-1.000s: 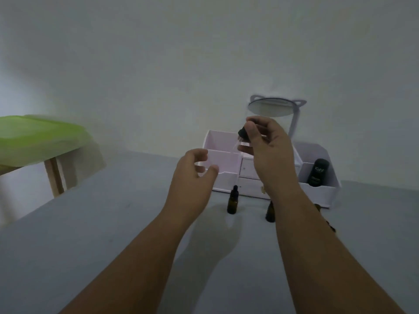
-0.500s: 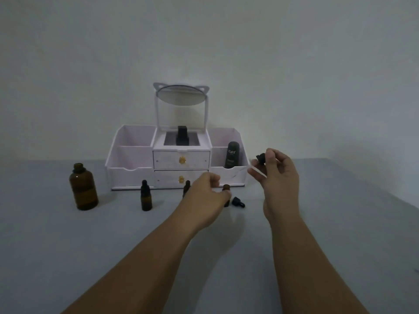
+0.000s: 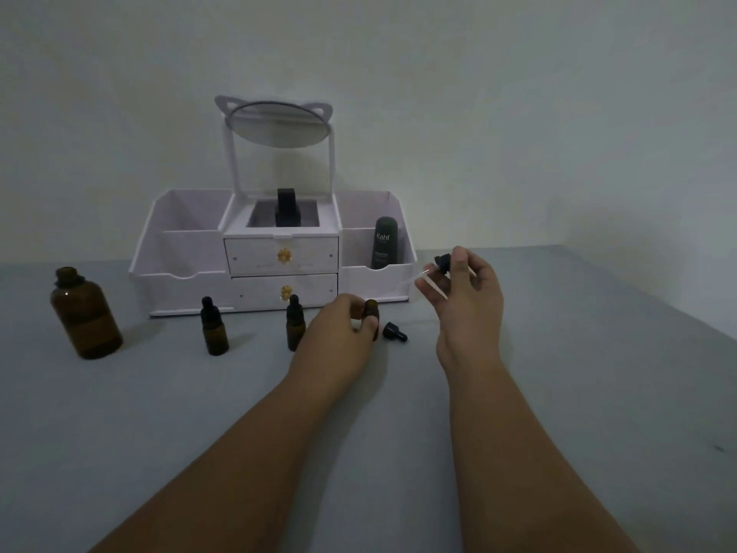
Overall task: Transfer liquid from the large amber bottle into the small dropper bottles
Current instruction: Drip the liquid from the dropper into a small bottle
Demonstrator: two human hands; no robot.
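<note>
Large amber bottle [image 3: 85, 313]: uncapped, upright, at nine o'clock of the grey table [image 3: 558, 393], well apart from both hands. Two capped dropper bottles, first [image 3: 214, 333] and second [image 3: 295, 327]: upright, in front of the white drawer organiser [image 3: 179, 253]. Left hand [image 3: 339, 337]: fingers and thumb curled round an open small amber bottle [image 3: 371, 309], which stands on the table. Loose black dropper cap [image 3: 395, 332]: lying on its side just at three o'clock of that bottle. Right hand [image 3: 464, 305]: raised at two o'clock of the open bottle, pinching the black bulb of a dropper [image 3: 432, 273], glass tip pointing to eight o'clock; whether it holds liquid cannot be told. Handling note, likely step: delivering into the open bottle. Hold the bottle upright and steady, set the tip over its mouth, then squeeze slowly, as the narrow neck leaves little margin.
</note>
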